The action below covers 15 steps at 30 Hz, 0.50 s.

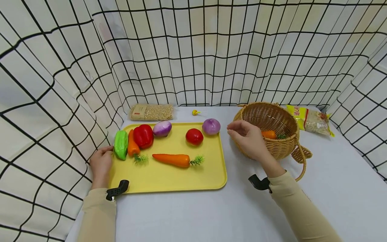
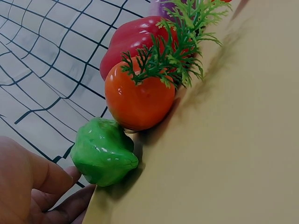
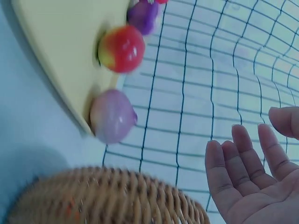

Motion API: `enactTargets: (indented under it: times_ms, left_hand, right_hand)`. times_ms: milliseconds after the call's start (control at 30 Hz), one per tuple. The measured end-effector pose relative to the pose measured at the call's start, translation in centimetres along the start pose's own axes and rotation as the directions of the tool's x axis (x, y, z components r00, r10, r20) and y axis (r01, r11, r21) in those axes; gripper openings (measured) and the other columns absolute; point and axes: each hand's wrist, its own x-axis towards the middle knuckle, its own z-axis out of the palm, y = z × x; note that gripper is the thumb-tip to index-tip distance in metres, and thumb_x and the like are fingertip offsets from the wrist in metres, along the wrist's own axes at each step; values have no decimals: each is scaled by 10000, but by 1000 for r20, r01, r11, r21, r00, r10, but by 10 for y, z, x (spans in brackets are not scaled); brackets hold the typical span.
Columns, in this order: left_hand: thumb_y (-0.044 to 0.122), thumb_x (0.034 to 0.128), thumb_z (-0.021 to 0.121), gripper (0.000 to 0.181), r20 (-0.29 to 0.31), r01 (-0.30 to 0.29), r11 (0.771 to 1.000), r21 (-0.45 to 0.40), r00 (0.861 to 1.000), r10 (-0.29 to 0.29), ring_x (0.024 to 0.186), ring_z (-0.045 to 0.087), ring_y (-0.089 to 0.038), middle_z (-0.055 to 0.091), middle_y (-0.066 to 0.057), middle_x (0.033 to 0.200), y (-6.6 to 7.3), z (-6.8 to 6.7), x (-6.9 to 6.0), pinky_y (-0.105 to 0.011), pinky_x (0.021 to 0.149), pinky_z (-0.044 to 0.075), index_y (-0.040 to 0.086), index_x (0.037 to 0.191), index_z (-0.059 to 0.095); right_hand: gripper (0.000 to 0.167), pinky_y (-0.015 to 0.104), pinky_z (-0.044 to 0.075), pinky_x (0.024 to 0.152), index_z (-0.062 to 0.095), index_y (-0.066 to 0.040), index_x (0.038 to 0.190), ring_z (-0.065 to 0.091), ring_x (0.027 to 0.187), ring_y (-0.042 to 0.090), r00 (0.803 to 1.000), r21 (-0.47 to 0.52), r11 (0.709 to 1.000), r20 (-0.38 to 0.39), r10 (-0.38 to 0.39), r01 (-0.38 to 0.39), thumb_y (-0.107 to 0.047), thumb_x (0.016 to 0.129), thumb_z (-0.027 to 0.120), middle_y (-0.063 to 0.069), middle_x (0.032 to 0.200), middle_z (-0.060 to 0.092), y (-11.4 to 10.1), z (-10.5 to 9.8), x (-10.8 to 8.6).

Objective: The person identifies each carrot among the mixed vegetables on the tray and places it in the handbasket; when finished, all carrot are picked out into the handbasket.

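My left hand [image 1: 101, 164] is at the left edge of the yellow tray [image 1: 169, 181], its fingertips beside the green vegetable [image 1: 121, 145]; in the left wrist view the fingers [image 2: 51, 177] lie against the tray's edge near the green vegetable [image 2: 103, 151]. Above the left rim of the wicker basket [image 1: 281, 144] my right hand [image 1: 249, 139] hovers, holding nothing, its fingers [image 3: 247, 158] relaxed and apart in the right wrist view. A carrot [image 1: 269, 134] lies in the basket. Nearest to the right hand on the tray is a purple onion [image 1: 211, 126].
On the tray also lie a tomato [image 1: 194, 137], a long carrot [image 1: 172, 160], a red pepper [image 1: 143, 136], another carrot [image 1: 132, 143] and a purple-white vegetable [image 1: 162, 128]. Behind it are a grain bag [image 1: 152, 112] and a small yellow item [image 1: 196, 112]. Another bag [image 1: 314, 121] lies right of the basket.
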Motion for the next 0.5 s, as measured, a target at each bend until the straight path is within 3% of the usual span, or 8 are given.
enactTargets:
  times_ms: [167,300,500]
  left_hand:
    - [132,959,409,430,0,9,1000,-5,1000,-9,1325,436,-257,540,-146,1386,1,0,0,-398,1073,369,44,1337,595]
    - [139,965,407,428,7,12,1000,-12,1000,-12,1338,421,-258,534,-145,1392,1,-1,-1,-399,1087,354,46,1341,591]
    - [146,968,411,424,7,16,1000,-8,1000,-16,1336,422,-257,537,-143,1386,1,-2,0,-396,1090,350,46,1337,594]
  right_hand:
    - [166,256,539,804,680,-46,1064,661,916,187,999,24,999,39,37,-38,-133,923,665,91,1019,695,-4,20,-1]
    - [158,312,550,799,677,-1,1054,662,894,214,999,50,998,48,22,-25,-84,921,655,114,995,693,-8,35,-4]
    - [119,311,555,784,686,-65,1021,659,883,179,999,93,995,45,30,-34,-112,913,673,61,978,702,7,65,-6]
